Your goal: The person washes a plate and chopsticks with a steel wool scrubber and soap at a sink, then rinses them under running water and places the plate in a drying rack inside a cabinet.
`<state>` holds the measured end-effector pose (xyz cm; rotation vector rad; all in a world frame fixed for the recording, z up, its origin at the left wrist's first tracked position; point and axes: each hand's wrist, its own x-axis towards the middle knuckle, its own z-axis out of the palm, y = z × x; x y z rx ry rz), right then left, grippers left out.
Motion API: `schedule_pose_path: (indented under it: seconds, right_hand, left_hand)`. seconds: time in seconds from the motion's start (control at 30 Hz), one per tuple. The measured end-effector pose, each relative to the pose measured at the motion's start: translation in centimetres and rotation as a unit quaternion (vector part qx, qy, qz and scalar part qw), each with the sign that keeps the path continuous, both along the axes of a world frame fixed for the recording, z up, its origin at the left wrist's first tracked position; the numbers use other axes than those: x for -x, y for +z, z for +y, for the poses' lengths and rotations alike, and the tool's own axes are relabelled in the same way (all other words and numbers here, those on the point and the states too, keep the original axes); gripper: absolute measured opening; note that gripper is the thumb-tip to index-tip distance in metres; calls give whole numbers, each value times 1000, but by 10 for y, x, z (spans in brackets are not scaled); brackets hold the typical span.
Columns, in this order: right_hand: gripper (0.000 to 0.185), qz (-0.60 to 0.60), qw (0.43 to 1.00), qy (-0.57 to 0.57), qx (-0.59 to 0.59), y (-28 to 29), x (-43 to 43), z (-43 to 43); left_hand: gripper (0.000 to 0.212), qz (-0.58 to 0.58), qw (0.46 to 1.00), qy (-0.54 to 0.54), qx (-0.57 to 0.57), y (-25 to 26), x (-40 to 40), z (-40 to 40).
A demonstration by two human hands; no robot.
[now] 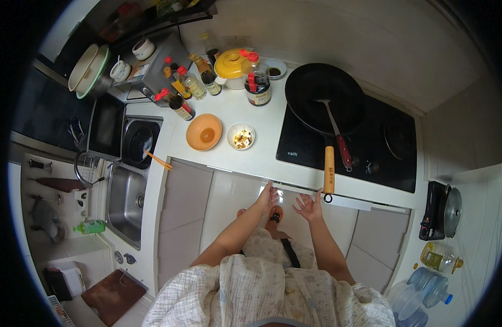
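My left hand [268, 197] is just below the counter's front edge, palm turned inward, fingers apart and holding nothing. To its right, my right hand [309, 206] is spread with the palm up, empty, near the wooden handle of a black wok [312, 94]. The wok sits on a black glass cooktop [381, 163], with a red-handled metal spatula [343, 149] resting in it. On the white counter [242, 163] stand an orange bowl [197, 141] with liquid in it and a small white bowl [237, 142] holding chopped bits.
Several sauce bottles [181, 106], a large dark-filled jar [258, 83] and a yellow-lidded pot [231, 67] stand at the back. At left are a steel sink [124, 204] and orange chopsticks [159, 160] jutting over the counter edge. The wok's handle [329, 169] overhangs the front edge.
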<state>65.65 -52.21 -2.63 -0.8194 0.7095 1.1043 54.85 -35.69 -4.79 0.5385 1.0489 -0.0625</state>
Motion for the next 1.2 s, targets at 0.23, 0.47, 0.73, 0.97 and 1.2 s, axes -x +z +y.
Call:
schedule_pose_path:
  seconds: [0.23, 0.47, 0.73, 0.97, 1.2]
  right_hand:
    - [95, -6, 1000, 20, 1, -1, -14, 11]
    - [81, 17, 1000, 1, 3, -9, -26, 24]
    - [84, -9, 990, 91, 112, -6, -5, 64]
    - [32, -151, 855, 493, 59, 53, 104, 202]
    - [22, -626, 578, 521, -38, 49, 201, 378]
  left_hand:
    - [70, 13, 999, 5, -34, 0, -6, 12]
    - [66, 34, 998, 49, -27, -4, 44, 37]
    - [53, 54, 976, 211, -9, 16, 151, 87]
    - [41, 10, 963, 267, 36, 34, 264, 146]
    - [41, -124, 944, 305, -12, 59, 360, 206]
